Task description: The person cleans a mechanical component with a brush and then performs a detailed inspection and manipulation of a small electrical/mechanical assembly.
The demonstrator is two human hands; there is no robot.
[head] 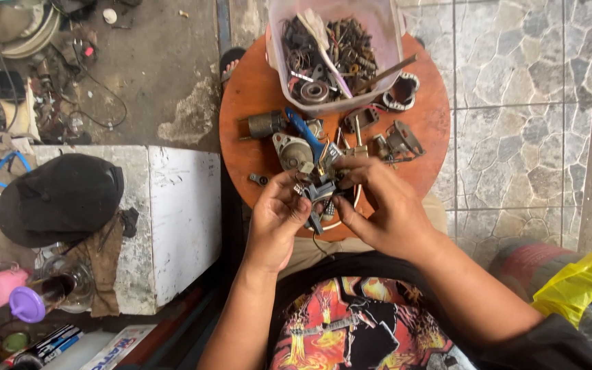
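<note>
Metal part (320,192), a small dark assembly with wires, sits between my two hands just above the near edge of the round stool (241,130). I hold it over the stool, so that loose bits would land on the wood, I judge.

Largest around it: the brown stool top, carrying everything. At its far edge stands a clear tub (392,34) full of springs, rings and screws, within easy reach. Spread across the middle of the stool lie a grey motor (294,152), a small cylinder (266,125) toward the left edge, and a bracket (403,140) toward the right edge. A blue handle (307,133) slants down from the middle toward my hands.

My left hand (275,219) is curled narrow, fingertips pinching the part's left side. My right hand (385,209) closes on its right side, thumb below and fingers on top, steadying it.

Off the stool, left, a black cap (59,199) rests on a white block (179,219).
</note>
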